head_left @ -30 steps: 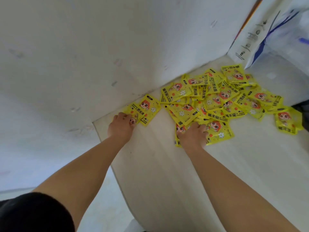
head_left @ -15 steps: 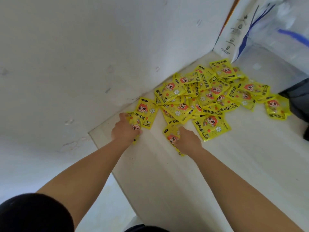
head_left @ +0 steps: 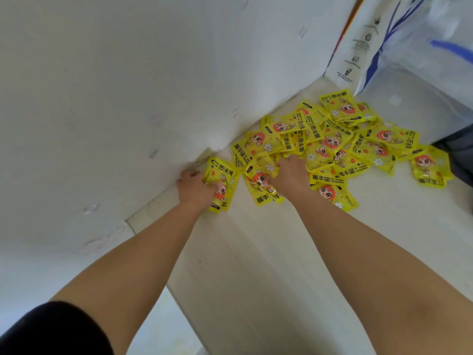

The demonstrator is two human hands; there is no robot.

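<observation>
Several yellow hand-warmer packets [head_left: 330, 139] with a red-haired cartoon figure lie in a loose heap on the pale wooden tabletop [head_left: 256, 265], against the white wall. My left hand [head_left: 195, 188] grips a small stack of these packets [head_left: 222, 183] at the heap's left end, thumb on top. My right hand [head_left: 291, 175] reaches into the near edge of the heap, with a crumpled packet [head_left: 259, 181] held at its thumb side. Its fingertips lie on further packets.
A white bag with blue print [head_left: 366, 47] stands at the back right corner of the table. One packet [head_left: 430, 170] lies apart at the right, next to a dark object [head_left: 463, 155]. The table's left edge [head_left: 153, 252] runs close to my left forearm.
My right hand has moved forward from the table's open part back into the heap, carrying its packet. My left hand has stayed on its stack by the wall.
</observation>
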